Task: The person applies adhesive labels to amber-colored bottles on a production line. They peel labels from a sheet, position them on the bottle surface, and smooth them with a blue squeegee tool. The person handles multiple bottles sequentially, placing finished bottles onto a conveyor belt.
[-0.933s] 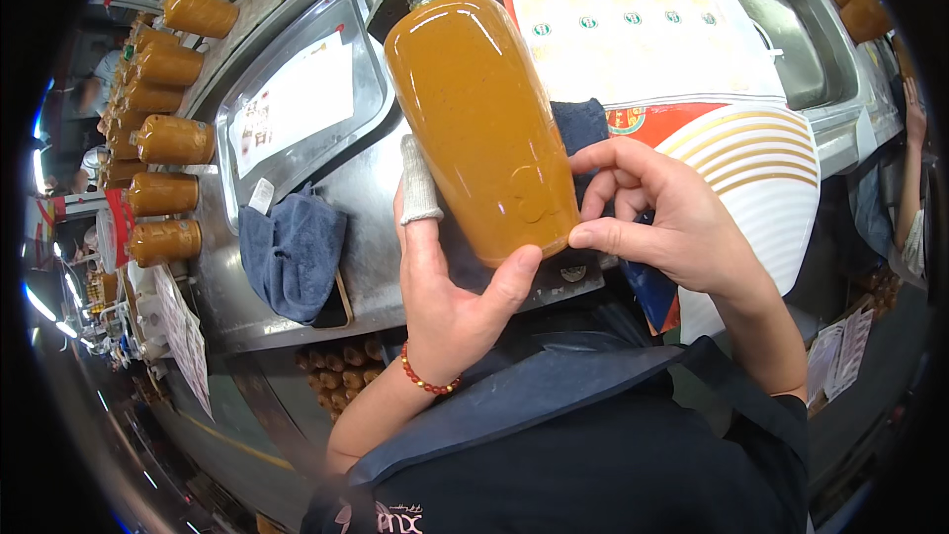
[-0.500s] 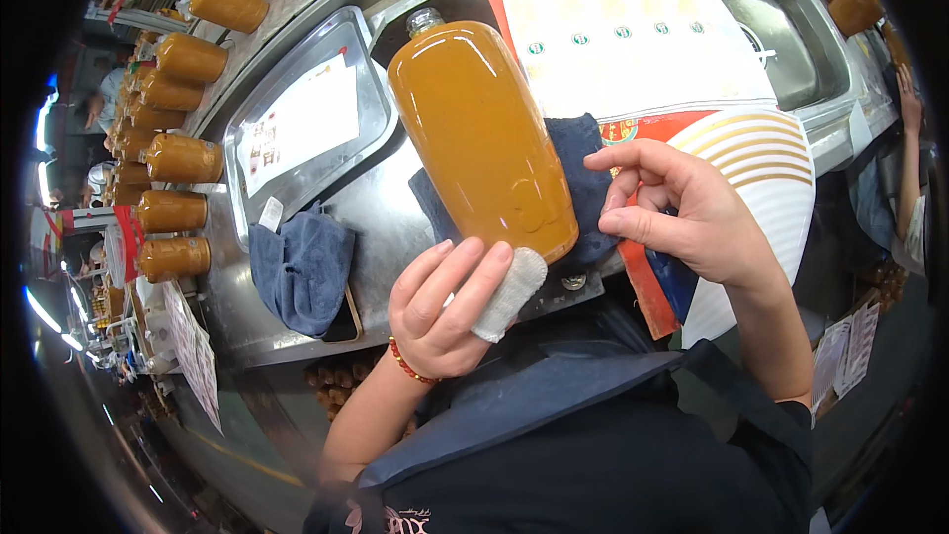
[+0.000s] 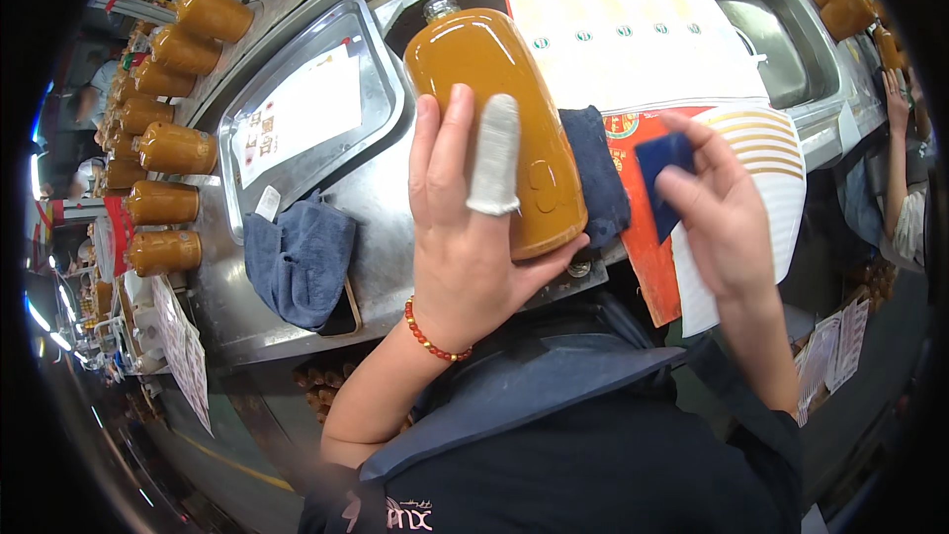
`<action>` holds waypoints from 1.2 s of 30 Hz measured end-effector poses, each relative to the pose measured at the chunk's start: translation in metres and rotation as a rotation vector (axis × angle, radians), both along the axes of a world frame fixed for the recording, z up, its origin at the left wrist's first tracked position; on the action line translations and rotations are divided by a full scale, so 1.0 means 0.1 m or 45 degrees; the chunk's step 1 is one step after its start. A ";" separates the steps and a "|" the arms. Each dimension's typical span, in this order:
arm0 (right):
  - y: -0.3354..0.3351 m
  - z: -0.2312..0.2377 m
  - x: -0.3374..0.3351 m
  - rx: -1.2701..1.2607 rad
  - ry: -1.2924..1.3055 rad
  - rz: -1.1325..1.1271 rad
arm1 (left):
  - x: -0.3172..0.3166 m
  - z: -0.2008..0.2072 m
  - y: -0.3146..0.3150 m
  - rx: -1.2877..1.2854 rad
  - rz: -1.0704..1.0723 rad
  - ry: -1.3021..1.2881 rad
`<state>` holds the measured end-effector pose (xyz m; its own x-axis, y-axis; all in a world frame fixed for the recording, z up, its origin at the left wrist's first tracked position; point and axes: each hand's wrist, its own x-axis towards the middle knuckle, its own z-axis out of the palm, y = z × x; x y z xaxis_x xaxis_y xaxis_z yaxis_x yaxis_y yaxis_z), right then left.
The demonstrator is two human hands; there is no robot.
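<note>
A large amber-brown glossy bottle (image 3: pixel 542 173) with a clear glass neck lies on a folded dark blue cloth (image 3: pixel 596 173), neck pointing away. My left hand (image 3: pixel 460 257) lies against its lower left side, fingers stretched along the surface and the thumb by the base. One finger wears a pale fabric sleeve (image 3: pixel 496 153); a beaded bracelet circles the wrist. To the right of the bottle, my right hand (image 3: pixel 717 203) pinches a flat dark blue piece (image 3: pixel 665 173) between thumb and fingers. Motion blurs that hand slightly; the piece does not touch the bottle.
At left, a metal tray (image 3: pixel 381 89) holds a printed sheet. A crumpled blue cloth (image 3: pixel 297 262) lies before it. Several similar bottles (image 3: pixel 173 148) line the left ledge. Printed sheets (image 3: pixel 633 59) cover the far right, beside a steel sink (image 3: pixel 786 49).
My left hand has slid up from the bottle's base to lie along its side. My right hand has moved slightly right and now holds up the blue piece.
</note>
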<state>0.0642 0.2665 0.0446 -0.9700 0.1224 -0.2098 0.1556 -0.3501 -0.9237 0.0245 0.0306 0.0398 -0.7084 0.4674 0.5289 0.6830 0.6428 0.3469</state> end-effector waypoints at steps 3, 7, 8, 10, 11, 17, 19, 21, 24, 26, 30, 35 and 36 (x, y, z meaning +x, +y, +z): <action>-0.40 0.23 0.19 0.092 0.018 0.204 | -0.02 -0.03 0.01 0.140 0.006 -0.004; -0.30 0.09 0.19 0.146 -0.174 0.113 | -0.05 -0.07 -0.03 0.128 -0.009 0.032; -0.17 0.01 0.19 0.246 -0.226 0.081 | -0.06 -0.07 -0.04 0.097 -0.010 0.045; -0.11 0.04 0.22 0.220 -0.274 -0.024 | -0.04 -0.07 -0.06 0.082 -0.021 0.007; -0.11 0.04 0.27 0.290 -0.127 -0.046 | -0.02 -0.05 -0.06 0.099 -0.031 -0.044; -0.14 0.03 0.28 0.137 -0.094 -0.010 | 0.05 -0.03 -0.02 0.321 -0.133 -0.263; -0.14 0.02 0.28 0.101 -0.101 -0.027 | 0.05 -0.09 -0.01 0.379 -0.131 -0.297; -0.15 0.01 0.28 0.075 -0.111 -0.025 | 0.05 -0.13 -0.02 0.444 -0.124 -0.344; -0.15 0.01 0.26 0.043 -0.126 -0.016 | 0.05 -0.13 0.02 0.459 -0.122 -0.362; -0.15 -0.01 0.26 -0.002 -0.145 -0.006 | 0.06 -0.11 0.03 0.460 -0.118 -0.400; -0.15 -0.04 0.27 -0.008 -0.128 0.014 | 0.07 -0.11 0.05 0.482 -0.107 -0.439; -0.13 -0.04 0.27 -0.007 -0.129 0.032 | 0.07 -0.08 0.04 0.440 -0.100 -0.424; -0.13 -0.04 0.27 -0.015 -0.128 0.031 | 0.06 -0.08 0.03 0.449 -0.110 -0.444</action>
<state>0.0914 0.2534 0.0405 -0.9467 0.0961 -0.3074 0.2559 -0.3555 -0.8990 0.0310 0.0332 0.0322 -0.8374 0.3679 0.4042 0.5337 0.3914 0.7496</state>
